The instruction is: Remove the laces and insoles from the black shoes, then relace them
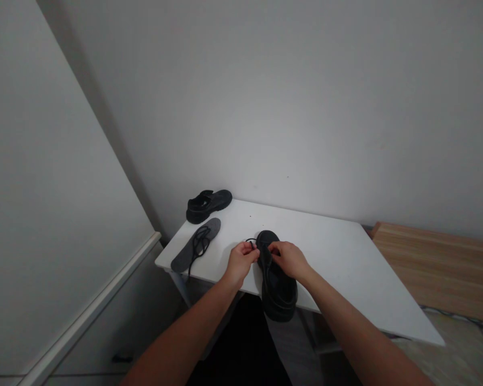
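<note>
A black shoe (pixel 279 292) lies on the white table, its toe pointing to the wall and its heel jutting over the front edge. On the left side of the shoe, my left hand (pixel 242 261) pinches a black shoelace (pixel 249 239) beside the lacing area. My right hand (pixel 287 258) is over the shoe's opening, its fingers closed at the tongue and upper; what they grip is hidden. To the left, a grey insole (pixel 182 261) lies flat with a loose black shoelace (pixel 202 239) bunched on top. A second black shoe (pixel 215 201) stands behind it.
The white table (pixel 338 257) stands against a pale wall (pixel 290 107). A white cabinet (pixel 64 214) with a ledge rises at the left. Right of the table are a wooden board (pixel 438 262) and dark cables (pixel 459 317) on the floor.
</note>
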Motion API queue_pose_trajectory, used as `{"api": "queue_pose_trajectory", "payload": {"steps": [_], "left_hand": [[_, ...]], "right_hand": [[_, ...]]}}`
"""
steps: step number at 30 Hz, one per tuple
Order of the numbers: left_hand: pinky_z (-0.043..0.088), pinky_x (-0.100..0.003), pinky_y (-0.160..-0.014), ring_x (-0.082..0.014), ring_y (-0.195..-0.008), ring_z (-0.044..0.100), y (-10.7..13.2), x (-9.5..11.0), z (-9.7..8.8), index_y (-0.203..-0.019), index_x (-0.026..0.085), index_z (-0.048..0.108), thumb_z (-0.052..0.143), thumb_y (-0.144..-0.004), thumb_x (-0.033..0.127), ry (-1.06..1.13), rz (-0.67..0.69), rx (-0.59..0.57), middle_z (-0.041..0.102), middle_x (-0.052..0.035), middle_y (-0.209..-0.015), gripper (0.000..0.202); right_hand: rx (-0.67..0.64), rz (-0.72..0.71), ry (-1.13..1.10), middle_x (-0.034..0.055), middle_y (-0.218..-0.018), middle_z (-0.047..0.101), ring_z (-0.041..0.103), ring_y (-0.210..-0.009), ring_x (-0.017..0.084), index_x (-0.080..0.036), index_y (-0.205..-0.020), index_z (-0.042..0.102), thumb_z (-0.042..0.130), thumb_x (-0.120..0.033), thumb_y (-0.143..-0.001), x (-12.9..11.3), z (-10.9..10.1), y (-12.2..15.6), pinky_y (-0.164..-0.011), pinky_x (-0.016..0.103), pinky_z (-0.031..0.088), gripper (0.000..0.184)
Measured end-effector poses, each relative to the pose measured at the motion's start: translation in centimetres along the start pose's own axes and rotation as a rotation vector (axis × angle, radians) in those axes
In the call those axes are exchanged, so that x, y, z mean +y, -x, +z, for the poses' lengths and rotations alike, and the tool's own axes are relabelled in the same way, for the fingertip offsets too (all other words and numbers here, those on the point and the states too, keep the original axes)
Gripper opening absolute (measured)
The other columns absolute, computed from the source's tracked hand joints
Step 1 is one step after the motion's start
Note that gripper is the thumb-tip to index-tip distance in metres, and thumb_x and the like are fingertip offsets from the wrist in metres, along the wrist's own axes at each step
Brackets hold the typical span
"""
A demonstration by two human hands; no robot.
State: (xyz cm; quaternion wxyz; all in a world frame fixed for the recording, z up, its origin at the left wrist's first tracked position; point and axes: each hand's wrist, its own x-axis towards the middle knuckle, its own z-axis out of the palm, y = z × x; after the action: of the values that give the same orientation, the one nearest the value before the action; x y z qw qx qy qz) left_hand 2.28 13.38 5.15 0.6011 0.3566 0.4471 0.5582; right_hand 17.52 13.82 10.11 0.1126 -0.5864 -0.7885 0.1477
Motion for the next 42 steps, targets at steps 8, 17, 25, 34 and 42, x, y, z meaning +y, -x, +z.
{"api": "queue_pose_trajectory", "payload": {"steps": [8, 17, 25, 34, 42], "left_hand": [[0.040, -0.021, -0.056, -0.0079, -0.056, 0.053, -0.7, 0.3, 0.2, -0.073, 0.013, 0.058, 0.071, -0.056, 0.018, -0.016, -0.042, -0.074, 0.060, 0.0003, -0.063, 0.022], [0.037, -0.021, -0.050, -0.0079, -0.050, 0.052, -1.8, 0.2, 1.0, -0.070, 0.012, 0.057, 0.076, -0.052, 0.024, -0.037, -0.090, -0.065, 0.057, 0.0011, -0.055, 0.029], [0.033, -0.020, -0.050, -0.0070, -0.050, 0.049, -1.4, -0.7, 1.2, -0.067, 0.013, 0.056, 0.076, -0.052, 0.027, 0.021, -0.081, -0.016, 0.056, 0.0013, -0.056, 0.029], [0.035, -0.022, -0.057, -0.0096, -0.061, 0.051, -0.1, -0.5, 1.6, -0.075, 0.014, 0.057, 0.074, -0.057, 0.034, 0.013, -0.028, -0.011, 0.057, -0.0006, -0.069, 0.031], [0.038, -0.030, -0.084, -0.0207, -0.103, 0.045, 4.2, -2.4, 2.5, -0.118, 0.024, 0.045, 0.072, -0.054, 0.014, -0.361, 0.264, 0.039, 0.044, -0.0085, -0.119, 0.070]], "right_hand": [[0.009, 0.027, -0.020, -0.0006, -0.078, 0.067, 0.058, -0.072, 0.013, -0.023, -0.083, 0.063, 0.054, -0.018, -0.076, 0.0, 0.1, 0.0, -0.062, 0.022, 0.035, 0.012], [0.039, 0.094, 0.041, 0.0002, -0.081, 0.067, 0.059, -0.075, 0.013, -0.023, -0.090, 0.061, 0.051, -0.019, -0.078, -0.5, 0.2, 0.1, -0.061, 0.023, 0.035, 0.016], [0.110, 0.119, 0.214, 0.0080, -0.084, 0.064, 0.056, -0.084, 0.020, -0.020, -0.089, 0.060, 0.039, -0.017, -0.085, -2.0, 0.5, 1.0, -0.061, 0.027, 0.035, 0.021], [0.120, 0.065, 0.246, 0.0070, -0.090, 0.063, 0.053, -0.091, 0.021, -0.020, -0.090, 0.058, 0.041, -0.017, -0.085, -2.2, 0.1, 1.6, -0.064, 0.027, 0.037, 0.019], [0.384, -0.045, -0.394, -0.0021, -0.060, 0.054, 0.051, -0.053, 0.011, -0.019, -0.077, 0.054, 0.046, -0.026, -0.083, -2.5, -7.0, 2.7, -0.052, 0.024, 0.038, 0.012]]}}
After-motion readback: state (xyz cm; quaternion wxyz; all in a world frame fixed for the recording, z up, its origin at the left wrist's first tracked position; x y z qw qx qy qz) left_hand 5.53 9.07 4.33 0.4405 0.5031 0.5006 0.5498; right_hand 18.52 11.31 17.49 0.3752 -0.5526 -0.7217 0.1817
